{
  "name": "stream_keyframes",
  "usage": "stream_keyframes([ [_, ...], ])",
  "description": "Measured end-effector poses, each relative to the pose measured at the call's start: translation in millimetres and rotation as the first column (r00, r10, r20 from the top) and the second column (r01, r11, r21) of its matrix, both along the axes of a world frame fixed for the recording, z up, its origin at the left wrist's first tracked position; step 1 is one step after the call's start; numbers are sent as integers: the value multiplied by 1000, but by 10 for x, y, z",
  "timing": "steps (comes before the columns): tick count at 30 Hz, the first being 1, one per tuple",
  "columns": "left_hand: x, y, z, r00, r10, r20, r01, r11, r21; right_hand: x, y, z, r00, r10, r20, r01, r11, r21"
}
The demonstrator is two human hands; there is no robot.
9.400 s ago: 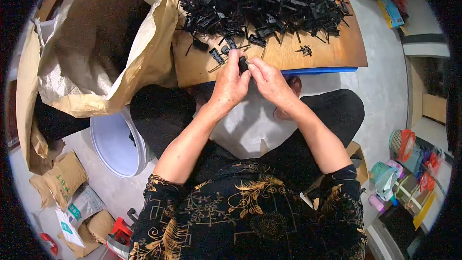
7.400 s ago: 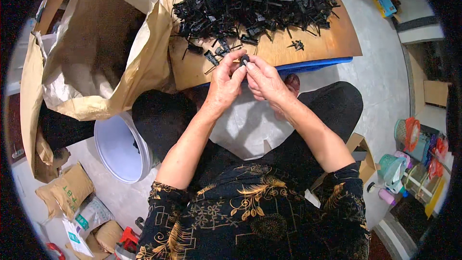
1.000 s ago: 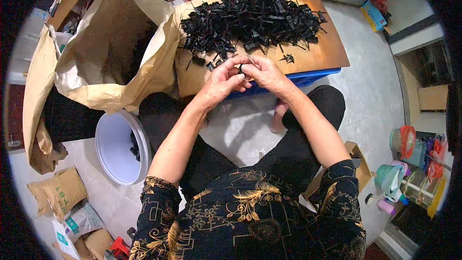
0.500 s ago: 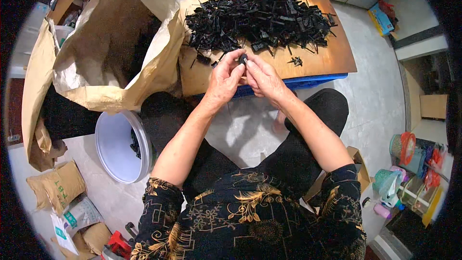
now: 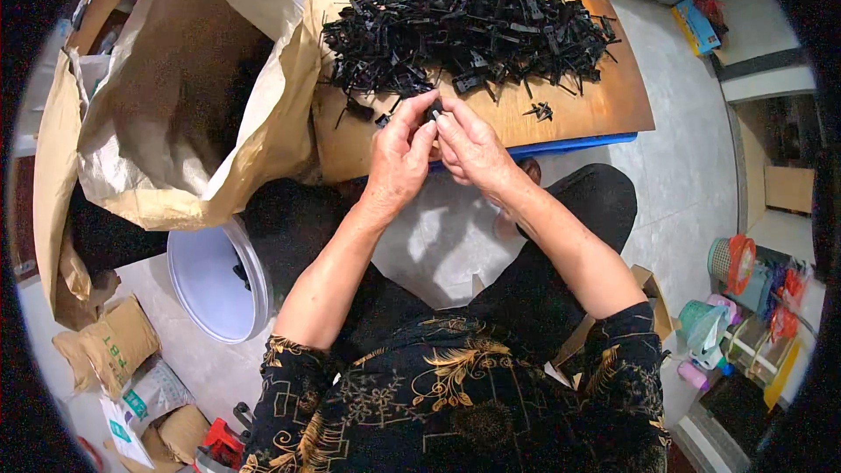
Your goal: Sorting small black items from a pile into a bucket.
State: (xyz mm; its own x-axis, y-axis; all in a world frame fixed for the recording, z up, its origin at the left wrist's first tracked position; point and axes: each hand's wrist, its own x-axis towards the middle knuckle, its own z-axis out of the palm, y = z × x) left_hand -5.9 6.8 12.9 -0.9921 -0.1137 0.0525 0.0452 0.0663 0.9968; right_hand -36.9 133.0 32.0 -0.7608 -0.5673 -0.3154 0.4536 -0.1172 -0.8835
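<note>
At the near edge of a wooden board (image 5: 583, 109), my two hands meet around a small black plastic part (image 5: 435, 109). My left hand (image 5: 400, 153) pinches it from the left, thumb and fingers closed. From the other side my right hand (image 5: 477, 144) grips it too, its thumb lying near a small pale spot on the part. Fingers cover most of its shape. Beyond the hands lies a big heap of black plastic parts (image 5: 473, 31), many with thin sticks. A few loose pieces (image 5: 540, 111) rest right of my hands on the bare wood.
A large open paper sack (image 5: 166, 184) stands at the left. Below it a white bucket (image 5: 206, 289) holds some black pieces. Brown packages (image 5: 109, 346) lie at lower left; a cardboard box (image 5: 650, 298) is by my right leg. Baskets and bags (image 5: 705, 328) crowd the right side.
Both hands stay together on the black part, which has turned slightly between the fingers. The view has shifted a little, so the sack and heap appear moved to the left.
</note>
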Motion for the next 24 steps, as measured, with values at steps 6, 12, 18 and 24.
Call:
stream_keyframes([
  [6,-62,-9,38,990,59,-126,-101,928,-360,-82,-19,-30,994,62,87,-65,997,29],
  [12,-160,-106,42,997,61,-51,-71,974,-217,-370,27,19,961,188,204,-214,970,116],
  [18,-283,-484,237,942,254,219,-332,797,504,-608,123,-472,902,49,-430,120,926,358],
  [24,-179,-663,17,912,192,361,-399,617,679,-401,-76,-413,616,473,-629,307,591,746],
])
